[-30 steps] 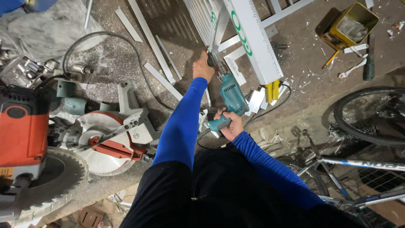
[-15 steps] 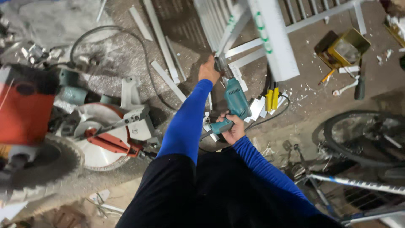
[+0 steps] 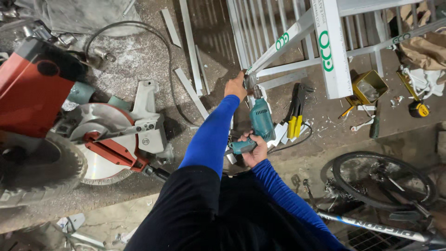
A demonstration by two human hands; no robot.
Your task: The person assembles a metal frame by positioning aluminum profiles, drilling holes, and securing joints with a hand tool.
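Right hand (image 3: 254, 151) grips a teal drill (image 3: 261, 122), elbow bent. Left hand (image 3: 236, 87), arm outstretched, clasps the white frame (image 3: 297, 30) at the chuck.

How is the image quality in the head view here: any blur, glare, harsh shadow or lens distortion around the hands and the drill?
Head view: sharp around the left hand, the right hand and the teal drill, no motion blur; wide-angle lens bends the edges, stretching the red mitre saw and the bicycle wheel; light is even, with soft shadows; mild glare on the white metal frame.
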